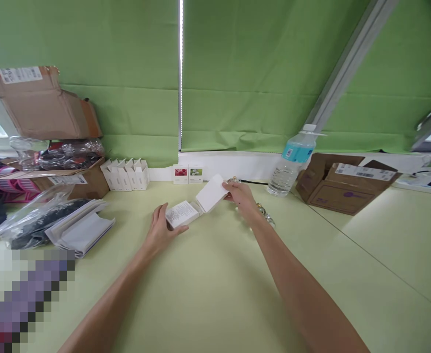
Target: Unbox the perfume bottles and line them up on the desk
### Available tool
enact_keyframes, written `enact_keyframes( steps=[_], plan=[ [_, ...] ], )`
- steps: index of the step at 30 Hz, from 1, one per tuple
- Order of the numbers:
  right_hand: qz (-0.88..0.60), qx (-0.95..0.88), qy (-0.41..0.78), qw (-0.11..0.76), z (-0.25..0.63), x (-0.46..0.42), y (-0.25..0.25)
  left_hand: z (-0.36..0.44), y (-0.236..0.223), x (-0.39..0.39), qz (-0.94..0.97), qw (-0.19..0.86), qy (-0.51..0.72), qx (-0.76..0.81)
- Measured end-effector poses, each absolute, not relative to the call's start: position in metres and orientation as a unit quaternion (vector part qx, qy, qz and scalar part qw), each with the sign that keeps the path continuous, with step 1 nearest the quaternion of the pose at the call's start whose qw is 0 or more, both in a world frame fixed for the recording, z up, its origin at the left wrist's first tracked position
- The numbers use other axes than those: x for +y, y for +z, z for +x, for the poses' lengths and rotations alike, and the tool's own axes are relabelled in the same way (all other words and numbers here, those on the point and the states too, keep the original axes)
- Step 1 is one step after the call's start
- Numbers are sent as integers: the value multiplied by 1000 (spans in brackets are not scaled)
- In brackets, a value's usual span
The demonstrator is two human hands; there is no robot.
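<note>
Head view: left hand (162, 230) and right hand (241, 196) stood apart on the pale green worktop (215, 279), an opened white carton (197, 206) between them. Left fingers (163, 215) touched its printed panel; right fingers (232, 191) pinched its raised white flap. Beyond lay small white boxes (124, 175) at 11 o'clock, a water bottle (291, 164) at 1 o'clock and a cardboard box (344, 186) at 2 o'clock.

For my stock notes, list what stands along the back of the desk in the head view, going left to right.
Brown cardboard box, row of white cartons, two small white boxes with pictures on their fronts, plastic water bottle, open cardboard box with a shipping label
</note>
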State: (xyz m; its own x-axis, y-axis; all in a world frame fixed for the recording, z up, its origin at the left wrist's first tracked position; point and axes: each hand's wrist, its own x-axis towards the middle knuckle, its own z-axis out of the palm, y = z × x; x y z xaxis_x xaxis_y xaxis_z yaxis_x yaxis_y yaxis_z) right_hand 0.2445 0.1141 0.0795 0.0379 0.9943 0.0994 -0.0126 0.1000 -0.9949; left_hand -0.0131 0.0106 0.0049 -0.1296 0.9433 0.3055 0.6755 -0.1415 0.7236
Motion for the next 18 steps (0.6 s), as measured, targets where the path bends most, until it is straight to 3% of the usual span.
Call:
enact_keyframes(
  steps=[6, 11, 18],
  plan=[
    [-473, -651, 400, 439, 213, 82, 100, 10, 27, -6, 655, 126, 465, 582],
    [-455, -723, 237, 463, 191, 51, 115, 29, 33, -18, 672, 144, 460, 562],
    [-419, -655, 434, 456, 180, 33, 119, 39, 39, -27, 672, 141, 463, 561]
  ],
)
